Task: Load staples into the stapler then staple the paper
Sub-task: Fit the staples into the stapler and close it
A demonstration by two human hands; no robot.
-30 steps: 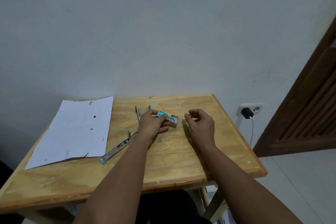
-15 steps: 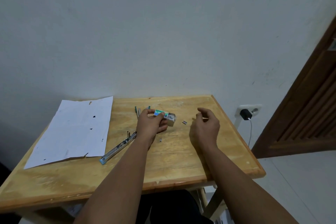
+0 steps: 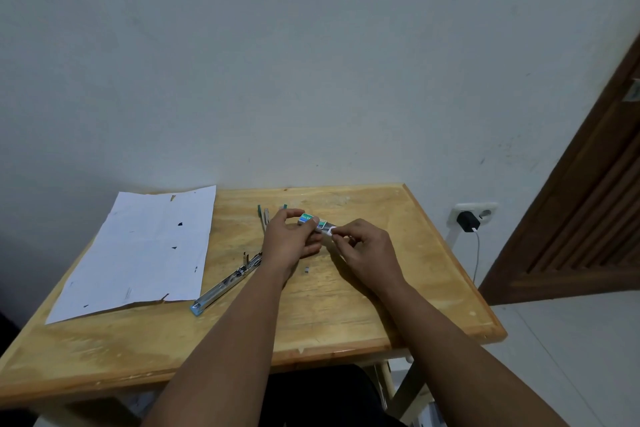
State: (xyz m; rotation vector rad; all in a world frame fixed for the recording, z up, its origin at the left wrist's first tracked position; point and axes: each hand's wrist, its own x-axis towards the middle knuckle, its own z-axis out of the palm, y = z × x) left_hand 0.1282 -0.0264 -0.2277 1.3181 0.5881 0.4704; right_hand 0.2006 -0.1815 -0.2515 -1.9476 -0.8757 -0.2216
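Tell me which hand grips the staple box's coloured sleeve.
The left hand grips the staple box by its coloured sleeve; the right hand only pinches its white end.

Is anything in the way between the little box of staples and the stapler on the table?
Only the left hand holding the staple box lies between them. The bare table around the open stapler shows nothing else blocking.

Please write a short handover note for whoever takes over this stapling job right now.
Left hand grips the small green staple box; right hand pinches its white inner tray.
The long metal stapler lies open on the wooden table, beside the white paper sheet. A loose staple strip lies near the left wrist.
Done: box in hand.
Left: load staples, close stapler, staple paper.
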